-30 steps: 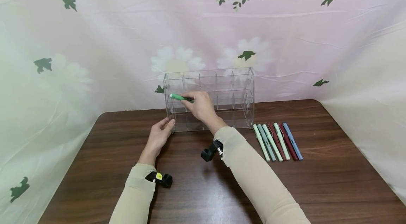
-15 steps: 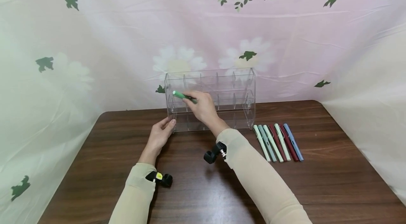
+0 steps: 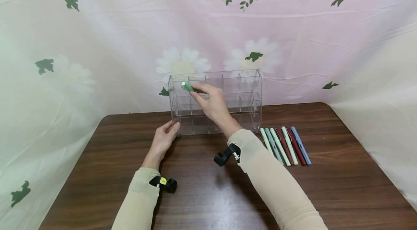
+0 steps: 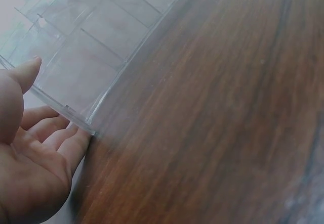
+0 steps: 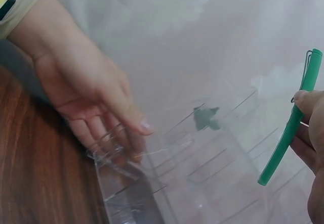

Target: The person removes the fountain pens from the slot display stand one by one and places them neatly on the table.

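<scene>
A clear plastic organizer with two visible rows of divided compartments stands at the back of the table. My left hand grips its lower left corner; in the left wrist view the thumb lies over the edge and the fingers pass behind it. My right hand pinches a green pen between thumb and fingers, in front of the organizer's upper left part. The right wrist view shows the pen slanted, with its clip end up and its lower end free of the fingers.
Several pens in pale green, teal, dark red and blue lie side by side on the brown wooden table, right of the organizer. A printed cloth hangs right behind the organizer and along both sides.
My right hand has risen and shifted slightly right with the green pen, which now points more toward the camera. The left hand keeps its grip on the organizer's corner.
</scene>
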